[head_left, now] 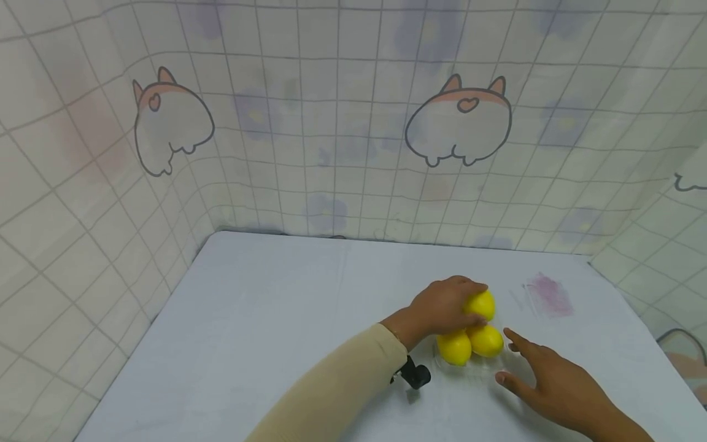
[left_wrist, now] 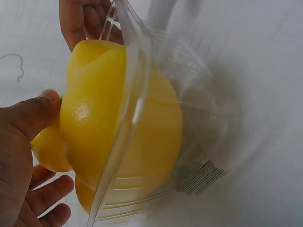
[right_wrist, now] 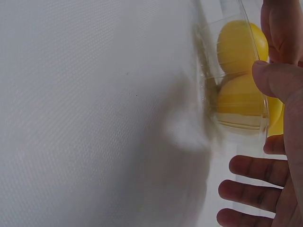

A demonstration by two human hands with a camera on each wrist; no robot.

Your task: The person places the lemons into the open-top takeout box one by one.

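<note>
Left hand (head_left: 442, 307) curled over the top lemon (head_left: 480, 304), gripping it. Right hand (head_left: 552, 383) open, fingers spread, just right of the lemons in a clear bowl (left_wrist: 142, 94) on the table (head_left: 265, 319), between both hands.

Three yellow lemons (head_left: 479, 305) (head_left: 454, 347) (head_left: 486, 340) sit bunched in one clear plastic bowl (left_wrist: 142, 85) on one white table (head_left: 265, 319). Two hands are in view, the left hand (head_left: 442, 307) and the right hand (head_left: 552, 383), along with one beige sleeve (head_left: 337, 387) and one small black device (head_left: 415, 373) at the left wrist. One pink smudge (head_left: 548, 294) marks the tabletop, and two whole cartoon animal prints (head_left: 172, 123) (head_left: 458, 123) show on the checked cloth (head_left: 331, 92) behind.
</note>
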